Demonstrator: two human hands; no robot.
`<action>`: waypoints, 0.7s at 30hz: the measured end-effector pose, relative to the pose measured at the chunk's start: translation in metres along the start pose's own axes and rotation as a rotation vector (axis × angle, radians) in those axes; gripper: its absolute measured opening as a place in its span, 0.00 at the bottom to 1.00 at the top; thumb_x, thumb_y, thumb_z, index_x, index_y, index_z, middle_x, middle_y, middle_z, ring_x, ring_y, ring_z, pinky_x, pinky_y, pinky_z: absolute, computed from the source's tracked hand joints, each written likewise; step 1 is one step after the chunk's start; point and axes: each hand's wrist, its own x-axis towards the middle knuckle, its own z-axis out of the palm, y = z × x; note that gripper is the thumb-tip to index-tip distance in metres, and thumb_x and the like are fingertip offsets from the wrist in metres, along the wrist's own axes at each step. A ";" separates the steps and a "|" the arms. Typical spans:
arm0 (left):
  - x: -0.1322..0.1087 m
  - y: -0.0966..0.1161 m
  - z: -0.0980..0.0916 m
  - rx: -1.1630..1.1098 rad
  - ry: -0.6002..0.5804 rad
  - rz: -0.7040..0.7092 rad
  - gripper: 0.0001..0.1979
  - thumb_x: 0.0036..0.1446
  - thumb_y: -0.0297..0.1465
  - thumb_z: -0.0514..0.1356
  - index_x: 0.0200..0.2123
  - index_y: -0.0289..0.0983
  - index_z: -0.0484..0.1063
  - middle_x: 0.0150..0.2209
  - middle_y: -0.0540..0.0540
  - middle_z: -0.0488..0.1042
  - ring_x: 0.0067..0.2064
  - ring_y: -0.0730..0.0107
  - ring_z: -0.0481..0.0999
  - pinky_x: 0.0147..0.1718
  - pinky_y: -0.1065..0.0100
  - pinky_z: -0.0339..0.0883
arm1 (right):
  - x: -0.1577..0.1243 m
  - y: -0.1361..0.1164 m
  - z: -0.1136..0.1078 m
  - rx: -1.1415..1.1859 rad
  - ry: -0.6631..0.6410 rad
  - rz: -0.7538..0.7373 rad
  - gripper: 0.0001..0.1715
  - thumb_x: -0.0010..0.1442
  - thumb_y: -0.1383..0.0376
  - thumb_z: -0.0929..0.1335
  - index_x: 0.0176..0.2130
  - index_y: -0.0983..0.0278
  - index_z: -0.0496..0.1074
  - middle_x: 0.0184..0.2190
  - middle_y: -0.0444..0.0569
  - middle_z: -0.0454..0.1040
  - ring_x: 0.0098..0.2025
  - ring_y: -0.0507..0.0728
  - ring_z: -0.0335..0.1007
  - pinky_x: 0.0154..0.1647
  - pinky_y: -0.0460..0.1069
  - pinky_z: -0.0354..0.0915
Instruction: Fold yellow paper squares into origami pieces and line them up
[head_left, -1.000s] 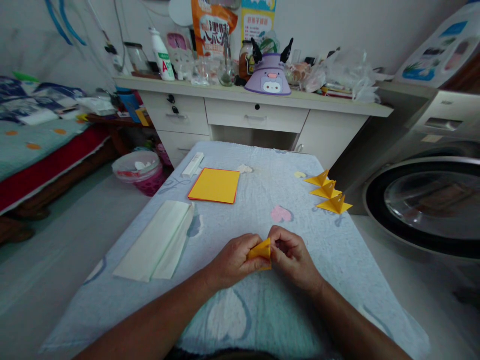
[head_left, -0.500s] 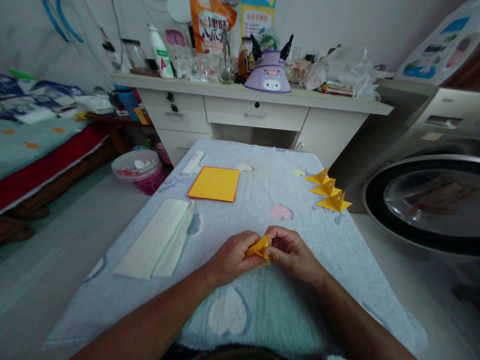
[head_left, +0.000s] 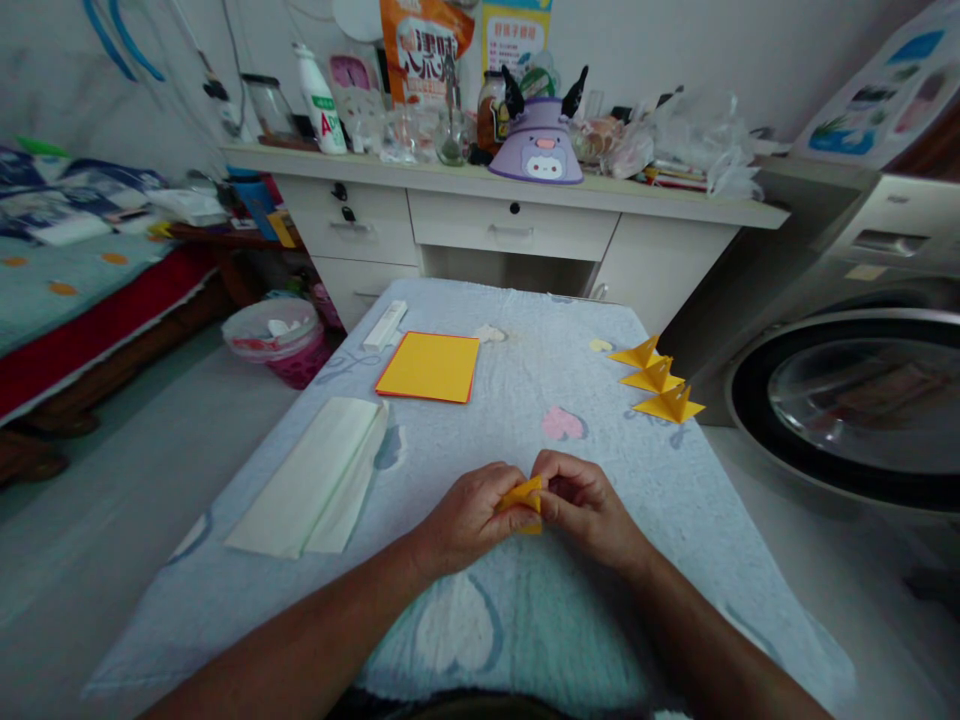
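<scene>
Between my two hands, just above the cloth-covered table, is a small folded piece of yellow origami paper (head_left: 525, 494). My left hand (head_left: 480, 508) pinches its left side between thumb and fingers. The thumb and fingertips of my right hand (head_left: 581, 503) are closed on its right edge; they hide part of the folds. Farther off on the left lies a stack of square yellow paper (head_left: 427, 367) with a red edge showing beneath. Three folded yellow paper figures (head_left: 670, 402) stand in a row at the table's right side.
A pale folded cloth or paper (head_left: 307, 480) lies on the left of the table (head_left: 510, 620), and a narrow white box (head_left: 385, 325) near its far left edge. Beyond stands a white cabinet (head_left: 517, 215) with a purple visor hat (head_left: 541, 145). A washing machine (head_left: 847, 370) is at the right.
The folded paper has turned slightly between my fingers, and its upper point now leans right into my right fingertips. Both hands stay almost in place.
</scene>
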 end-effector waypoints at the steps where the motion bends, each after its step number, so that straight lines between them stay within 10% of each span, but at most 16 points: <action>1: 0.000 0.000 0.000 -0.002 0.002 -0.005 0.16 0.62 0.43 0.56 0.32 0.36 0.67 0.29 0.52 0.65 0.32 0.72 0.66 0.32 0.72 0.57 | 0.000 0.000 0.000 -0.020 0.006 -0.011 0.15 0.59 0.55 0.70 0.29 0.63 0.67 0.26 0.41 0.62 0.28 0.50 0.57 0.29 0.46 0.55; 21: 0.001 0.000 -0.001 -0.048 0.011 -0.041 0.13 0.60 0.40 0.58 0.30 0.36 0.67 0.28 0.53 0.65 0.31 0.73 0.66 0.30 0.72 0.56 | -0.002 -0.005 0.002 -0.087 0.020 -0.030 0.12 0.61 0.57 0.69 0.32 0.63 0.69 0.27 0.43 0.66 0.29 0.51 0.60 0.29 0.46 0.58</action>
